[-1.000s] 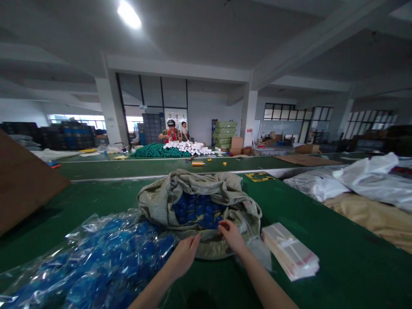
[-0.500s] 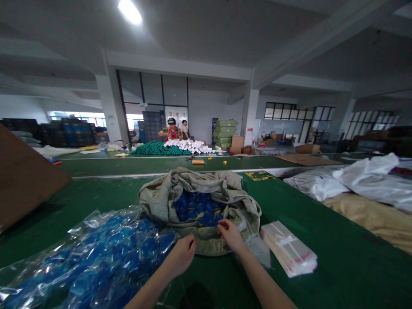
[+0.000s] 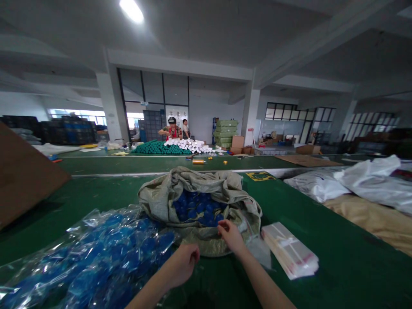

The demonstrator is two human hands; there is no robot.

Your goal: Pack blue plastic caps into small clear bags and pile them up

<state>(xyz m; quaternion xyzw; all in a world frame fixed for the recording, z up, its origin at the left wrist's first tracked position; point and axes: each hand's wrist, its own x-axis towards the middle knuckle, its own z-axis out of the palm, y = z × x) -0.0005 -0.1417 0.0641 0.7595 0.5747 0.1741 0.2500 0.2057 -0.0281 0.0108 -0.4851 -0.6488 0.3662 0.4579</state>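
A grey-green woven sack [image 3: 157, 199] lies on the green table with its mouth rolled open toward me. Inside it are many dark blue balls [image 3: 192, 213]. My left hand [image 3: 186, 262] is closed, just in front of the sack's near edge; whatever its fingers hold is hidden. At the near right rim, my right hand [image 3: 231, 235] has its thumb and fingers pinched together close to the balls. Anything in that pinch is too small or too clear to make out. On the left, clear plastic bags with blue things inside [image 3: 112, 249] form a shiny heap.
A stack of flat clear bags [image 3: 289, 249] lies right of the sack. A brown board [image 3: 25, 171] leans at far left. White sacks [image 3: 360, 176] line the right side. Across the conveyor, a co-worker [image 3: 173, 128] stands behind green rolls [image 3: 157, 147] and white pieces [image 3: 193, 145].
My left hand has come slightly toward me and to the right, its wrist turning. My right hand has stayed almost in place at the sack's rim.
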